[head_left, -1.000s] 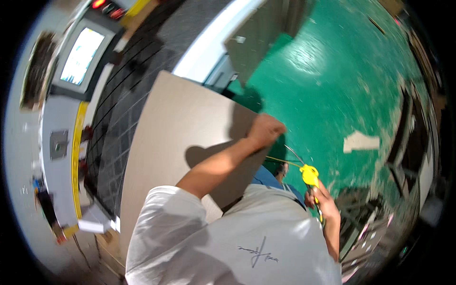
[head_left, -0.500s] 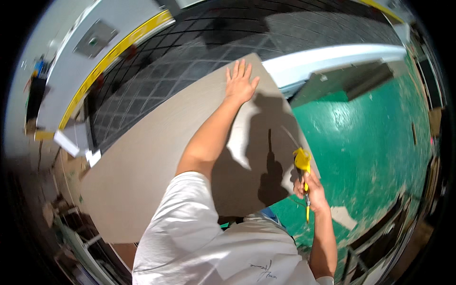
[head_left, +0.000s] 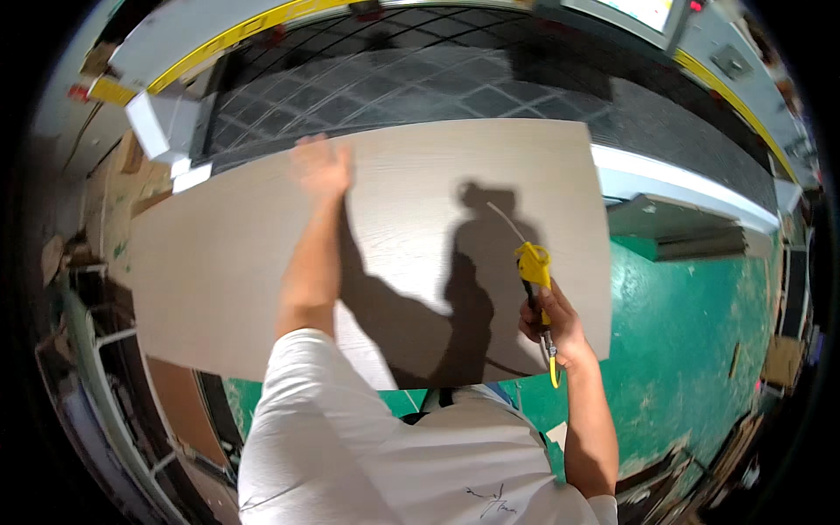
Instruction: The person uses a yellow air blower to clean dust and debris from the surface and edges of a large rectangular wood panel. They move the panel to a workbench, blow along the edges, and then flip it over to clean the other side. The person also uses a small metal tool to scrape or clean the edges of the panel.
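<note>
A large light grey-brown board (head_left: 236,254) with faint grain lies across in front of me. Over its far edge, left of the middle, my left hand (head_left: 322,168) is stretched out flat and slightly blurred, with nothing in it; I cannot tell whether it touches the surface. My right hand (head_left: 556,325) is wrapped around a yellow air blow gun (head_left: 534,267) above the board's right part. The gun's thin nozzle tilts up and left over the board, and a yellow hose hangs from its grip. My shadow falls on the board.
Beyond the board runs a dark, ribbed machine bed (head_left: 350,92), bordered by a yellow-edged housing (head_left: 236,42) and a white rail (head_left: 691,185). Grey panels (head_left: 678,229) stand at the right on the green floor (head_left: 674,306). A metal rack (head_left: 96,376) stands at the left.
My left hand has moved left along the board's far edge. The view has turned, so the board lies more squarely before me. The blow gun stays in my right hand, now over the board.
</note>
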Available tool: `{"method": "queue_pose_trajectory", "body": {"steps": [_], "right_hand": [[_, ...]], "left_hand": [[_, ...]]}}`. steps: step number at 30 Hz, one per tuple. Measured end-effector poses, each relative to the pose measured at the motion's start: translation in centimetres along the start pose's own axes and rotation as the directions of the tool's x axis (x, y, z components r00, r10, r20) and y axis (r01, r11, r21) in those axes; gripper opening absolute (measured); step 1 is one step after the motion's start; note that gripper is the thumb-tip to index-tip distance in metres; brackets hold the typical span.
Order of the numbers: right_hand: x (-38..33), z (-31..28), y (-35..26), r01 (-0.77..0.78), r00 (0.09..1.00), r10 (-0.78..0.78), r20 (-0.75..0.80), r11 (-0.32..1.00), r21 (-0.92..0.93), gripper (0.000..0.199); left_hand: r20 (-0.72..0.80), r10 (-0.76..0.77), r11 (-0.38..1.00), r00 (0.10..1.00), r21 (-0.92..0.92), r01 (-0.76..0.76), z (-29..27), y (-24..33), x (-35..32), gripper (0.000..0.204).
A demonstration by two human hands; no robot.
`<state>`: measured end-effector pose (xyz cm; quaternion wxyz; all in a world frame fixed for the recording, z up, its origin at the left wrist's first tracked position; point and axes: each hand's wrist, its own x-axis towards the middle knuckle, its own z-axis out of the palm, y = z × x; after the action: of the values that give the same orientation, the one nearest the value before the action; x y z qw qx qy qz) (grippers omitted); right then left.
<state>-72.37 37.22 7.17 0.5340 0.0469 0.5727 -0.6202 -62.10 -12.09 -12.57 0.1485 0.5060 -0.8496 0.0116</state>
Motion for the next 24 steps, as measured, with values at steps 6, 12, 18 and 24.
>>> {"method": "queue_pose_trajectory", "body": {"steps": [6, 12, 18, 24], "right_hand": [[-7.7, -6.5, 3.9, 0.163, 0.983, -0.146, -0.114, 0.974, 0.157, 0.026], [-11.1, -8.0, 11.1, 0.261, 0.954, -0.196, -0.225, 0.913, 0.313, 0.032], [-14.1, -6.8, 17.4, 0.28, 0.926, -0.161, -0.342, 0.9, 0.335, 0.052], [-15.8, -5.4, 18.5, 0.331, 0.879, -0.142, -0.456, 0.869, 0.368, 0.028]], "left_hand": [[0.2, -0.533, 0.846, 0.822, 0.158, 0.509, -2.9, 3.0, 2.0, 0.08], [0.314, 0.264, 0.964, 0.912, -0.127, -0.235, -2.1, 26.5, -6.8, 0.079], [0.288, 0.695, 0.719, 0.659, -0.297, -0.628, -2.0, 41.5, -12.8, 0.073], [0.016, 0.975, 0.207, 0.222, -0.435, -0.877, -1.8, 41.5, -16.4, 0.067]]}}
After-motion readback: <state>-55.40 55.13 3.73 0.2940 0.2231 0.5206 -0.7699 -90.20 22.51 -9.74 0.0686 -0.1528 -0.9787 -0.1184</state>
